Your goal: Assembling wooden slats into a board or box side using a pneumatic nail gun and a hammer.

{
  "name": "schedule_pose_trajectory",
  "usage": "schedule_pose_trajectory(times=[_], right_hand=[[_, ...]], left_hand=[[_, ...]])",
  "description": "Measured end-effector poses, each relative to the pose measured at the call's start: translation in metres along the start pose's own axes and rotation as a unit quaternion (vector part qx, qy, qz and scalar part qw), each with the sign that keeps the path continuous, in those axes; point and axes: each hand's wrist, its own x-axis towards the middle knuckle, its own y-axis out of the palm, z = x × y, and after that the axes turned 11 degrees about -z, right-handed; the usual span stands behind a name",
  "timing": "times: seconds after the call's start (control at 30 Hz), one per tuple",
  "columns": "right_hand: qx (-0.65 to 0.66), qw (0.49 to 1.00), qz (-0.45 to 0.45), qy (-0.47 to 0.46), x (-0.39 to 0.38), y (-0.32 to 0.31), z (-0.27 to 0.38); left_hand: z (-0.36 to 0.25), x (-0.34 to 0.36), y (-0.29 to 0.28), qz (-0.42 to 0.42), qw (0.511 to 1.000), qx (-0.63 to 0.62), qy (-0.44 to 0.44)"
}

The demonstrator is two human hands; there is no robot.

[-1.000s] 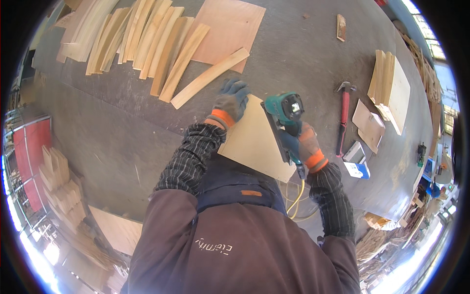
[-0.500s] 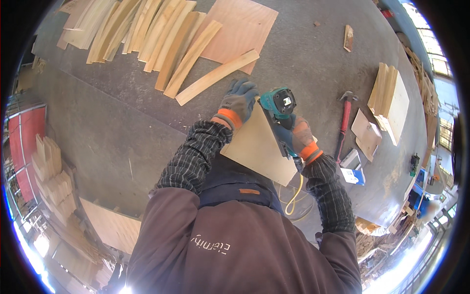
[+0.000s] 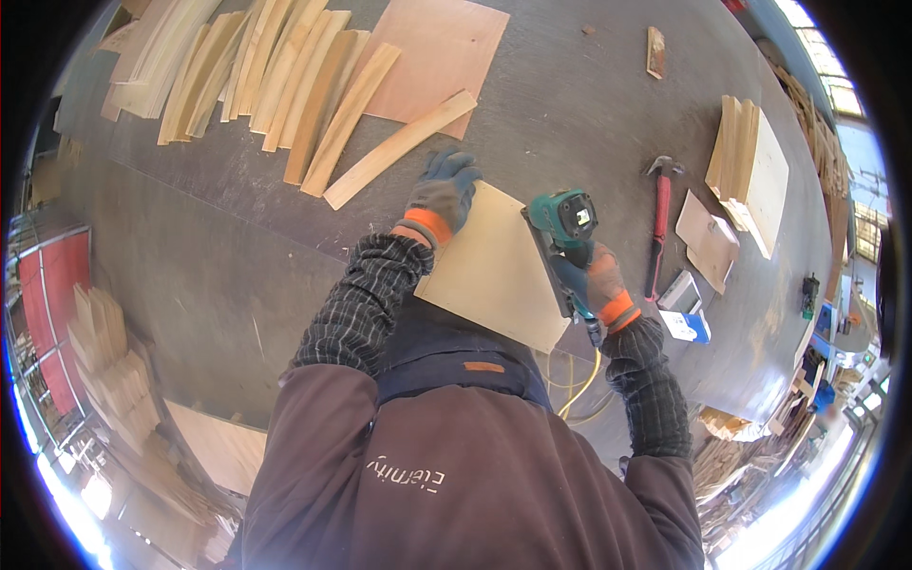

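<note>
Work judged unfinished: my grey-gloved left hand (image 3: 444, 198), closure unclear, touches the cream flat panel (image 3: 494, 275) at the grey desk's (image 3: 237, 275) near edge, my grey-gloved right hand (image 3: 598, 285) grips the teal power tool (image 3: 560, 217), and pale wooden strips (image 3: 404, 149) lie loose.

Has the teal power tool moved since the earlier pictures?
Yes: the teal power tool has shifted to the right, nearer the stationary red-handled hammer.

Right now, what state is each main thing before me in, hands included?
Left hand, gloved, at the edge of the board
Right hand, gloved, closed around the power tool
Power tool, alongside the board's right edge
Board, pale face showing
Yellow hose, curved
Hammer, lying loose
Wood strips, mostly in a row
Plywood sheet, partly covered
Blue-and-white carton, open or shut unclear
</note>
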Motion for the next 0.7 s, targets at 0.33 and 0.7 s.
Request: schedule_pose_trajectory(times=[0.33, 0.7], right_hand=[[-0.027, 0.998, -0.058, 0.010, -0.029, -0.046, -0.045], [-0.009, 0.994, -0.108, 0.012, -0.055, -0.082, -0.101]], left_hand=[[-0.003, 0.000, 0.004, -0.010, 0.999, 0.015, 0.041], [-0.007, -0.006, 0.008, 0.010, 0.999, 0.028, 0.045]])
